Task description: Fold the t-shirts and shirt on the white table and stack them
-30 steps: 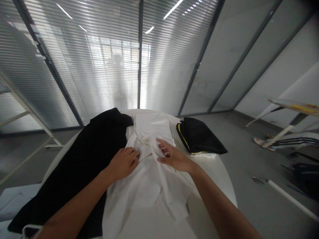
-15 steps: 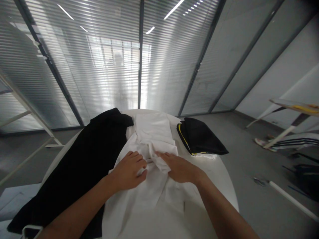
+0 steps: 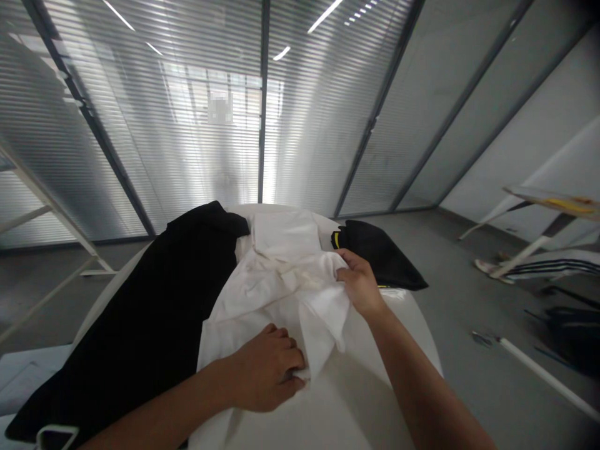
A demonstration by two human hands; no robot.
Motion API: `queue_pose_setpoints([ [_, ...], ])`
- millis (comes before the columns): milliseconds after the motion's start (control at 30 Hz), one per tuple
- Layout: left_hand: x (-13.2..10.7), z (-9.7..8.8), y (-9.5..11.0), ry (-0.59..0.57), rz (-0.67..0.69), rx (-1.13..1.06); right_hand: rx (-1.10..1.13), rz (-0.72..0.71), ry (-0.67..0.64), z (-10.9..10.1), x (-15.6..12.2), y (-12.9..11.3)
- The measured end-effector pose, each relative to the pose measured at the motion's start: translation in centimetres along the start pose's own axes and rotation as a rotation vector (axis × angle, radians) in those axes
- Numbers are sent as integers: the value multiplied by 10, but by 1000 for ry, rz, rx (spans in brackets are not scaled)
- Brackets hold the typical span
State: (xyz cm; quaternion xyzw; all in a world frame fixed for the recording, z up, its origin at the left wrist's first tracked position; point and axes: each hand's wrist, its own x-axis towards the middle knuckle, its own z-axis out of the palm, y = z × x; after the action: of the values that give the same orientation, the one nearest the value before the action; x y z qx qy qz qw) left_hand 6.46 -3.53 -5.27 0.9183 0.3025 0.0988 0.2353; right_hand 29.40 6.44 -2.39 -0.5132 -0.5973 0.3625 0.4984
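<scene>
A rumpled white garment lies across the middle of the round white table; its kind is unclear. My right hand pinches the garment's right side and lifts that part off the surface. Nearer to me, my left hand has its fingers curled on the lower edge of the white cloth, thumb against the fingers. Behind the rumpled part, a flat folded section reaches toward the table's far edge. To the left is spread a long black cloth.
A folded black stack with a yellow edge sits at the table's right side, just behind my right hand. White frames stand on the left. Past the table are glass panels with blinds. A white pole is at right.
My right hand has moved right and up, raising the garment's side. My left hand has come toward me and slightly right, onto the lower edge. The white cloth's folds have shifted.
</scene>
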Motion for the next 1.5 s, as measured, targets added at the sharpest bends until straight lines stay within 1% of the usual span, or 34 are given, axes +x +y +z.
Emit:
queue_pose_setpoints([
  [67,1,0,2,0,27,-82,178,65,-10,-3,1,0],
  [167,2,1,6,-28,98,-179,282,103,-30,-6,1,-5],
  [233,3,5,10,-50,141,-237,253,96,-58,-7,-1,-10],
  [300,3,11,13,-68,175,-293,160,84,-107,-9,-3,-15],
  [367,3,17,17,-92,195,-338,65,64,-171,-10,-6,-18],
  [433,0,19,19,-147,197,-374,26,29,-260,-11,-7,-18],
  [500,-4,14,20,-233,184,-415,48,-25,-346,-10,-8,-17],
  [567,-8,2,17,-321,157,-469,80,-89,-398,-7,-10,-16],
  [600,-10,-6,14,-347,135,-498,84,-122,-417,-4,-12,-17],
  [633,-11,-13,9,-348,97,-523,72,-155,-432,-1,-14,-19],
  [667,-11,-21,2,-312,46,-548,46,-183,-446,3,-17,-21],
  [700,-10,-27,-7,-241,-25,-570,9,-207,-462,8,-20,-25],
  [733,-9,-33,-18,-133,-114,-579,-33,-225,-474,13,-25,-30],
  [800,-8,-41,-44,128,-331,-557,-100,-235,-489,23,-35,-40],
  [867,-9,-47,-73,359,-454,-386,-127,-215,-518,34,-47,-48],
  [900,-11,-49,-86,441,-495,-288,-134,-199,-546,38,-52,-51],
  [933,-14,-50,-97,491,-525,-238,-143,-181,-586,43,-57,-53],
  [967,-17,-52,-106,485,-529,-217,-154,-165,-636,46,-61,-53],
  [1033,-22,-53,-117,443,-503,-187,-176,-144,-741,51,-68,-53],
  [1100,-22,-52,-119,417,-462,-158,-156,-131,-837,54,-72,-51],
  [1133,-21,-51,-118,423,-448,-163,-115,-110,-888,56,-74,-50],
  [1200,-18,-49,-113,459,-447,-265,39,-36,-1016,59,-76,-46],
  [1267,-14,-48,-108,490,-467,-451,258,55,-1135,65,-78,-41],
  [1300,-13,-48,-105,491,-471,-539,362,93,-1174,68,-80,-38],
  [1367,-13,-48,-102,440,-462,-650,505,152,-1205,74,-81,-33],
  [1400,-13,-48,-101,399,-453,-680,532,180,-1204,77,-81,-31],
  [1433,-14,-47,-100,362,-447,-708,518,203,-1200,79,-81,-28],
  [1500,-14,-48,-100,319,-457,-782,373,221,-1184,79,-79,-26],
])
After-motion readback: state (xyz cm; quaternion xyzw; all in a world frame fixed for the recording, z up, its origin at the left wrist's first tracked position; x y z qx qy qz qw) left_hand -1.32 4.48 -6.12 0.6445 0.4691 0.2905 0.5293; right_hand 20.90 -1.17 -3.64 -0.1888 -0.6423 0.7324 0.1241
